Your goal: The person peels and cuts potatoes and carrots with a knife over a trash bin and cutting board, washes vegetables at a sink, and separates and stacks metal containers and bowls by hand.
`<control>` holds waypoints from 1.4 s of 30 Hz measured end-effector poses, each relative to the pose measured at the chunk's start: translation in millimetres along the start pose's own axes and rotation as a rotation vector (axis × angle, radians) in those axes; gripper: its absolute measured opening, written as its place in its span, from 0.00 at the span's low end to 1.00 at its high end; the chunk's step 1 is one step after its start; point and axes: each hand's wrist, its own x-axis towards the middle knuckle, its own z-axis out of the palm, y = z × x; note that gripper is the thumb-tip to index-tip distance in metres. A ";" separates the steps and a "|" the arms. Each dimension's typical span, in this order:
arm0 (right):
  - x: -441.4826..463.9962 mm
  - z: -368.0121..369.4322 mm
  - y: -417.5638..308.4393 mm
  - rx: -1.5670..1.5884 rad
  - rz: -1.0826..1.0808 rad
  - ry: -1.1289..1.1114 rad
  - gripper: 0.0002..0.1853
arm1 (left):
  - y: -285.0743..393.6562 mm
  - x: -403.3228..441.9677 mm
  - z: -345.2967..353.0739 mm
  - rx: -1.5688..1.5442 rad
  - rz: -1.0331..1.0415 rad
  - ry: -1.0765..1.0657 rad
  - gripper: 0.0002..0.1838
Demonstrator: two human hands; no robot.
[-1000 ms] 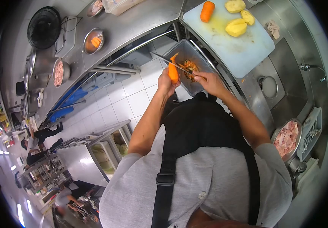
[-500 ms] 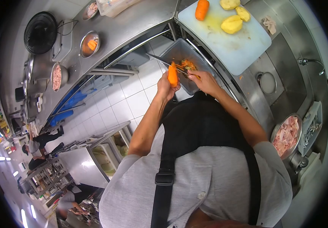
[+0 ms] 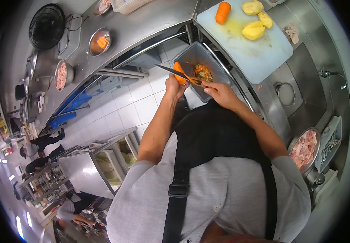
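The carrot (image 3: 177, 67) is bright, even orange and looks smooth, a thick, longish root with a rounded upper end. It is held up in the air, tilted, by the near left rim of a grey bin (image 3: 220, 73). The person's left hand (image 3: 173, 86) is closed about its lower part, the fingers curled around it, so that much of that end is hidden. A knife (image 3: 167, 69) lies slantwise across the carrot's front, its long dark blade reaching past the carrot on the left. An orange strip shows just below the blade, but whether it is attached to the carrot cannot be told. The right hand (image 3: 221, 94) is closed around the knife's handle, covering most of it. Inside the bin, orange and brownish peelings (image 3: 203, 73) lie in a heap.

Beyond the bin's right side is a white board (image 3: 260, 56). Another carrot (image 3: 223, 13), also orange but blunter, lies close to its upper left corner, and pale yellow potatoes (image 3: 253, 30) sit nearer its upper right edge, apart from that carrot.
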 end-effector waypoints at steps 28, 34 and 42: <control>3.8 -9.1 2.7 0.003 -0.041 -0.028 0.20 | 5.6 -21.1 11.1 -0.038 -0.025 -0.109 0.20; -5.0 -10.8 -0.2 0.001 -0.032 0.001 0.20 | 5.6 -19.1 7.2 -0.036 -0.023 -0.083 0.21; 28.7 2.5 28.6 -0.059 -0.001 0.097 0.20 | -12.1 -49.4 4.0 -0.028 -0.141 -0.213 0.23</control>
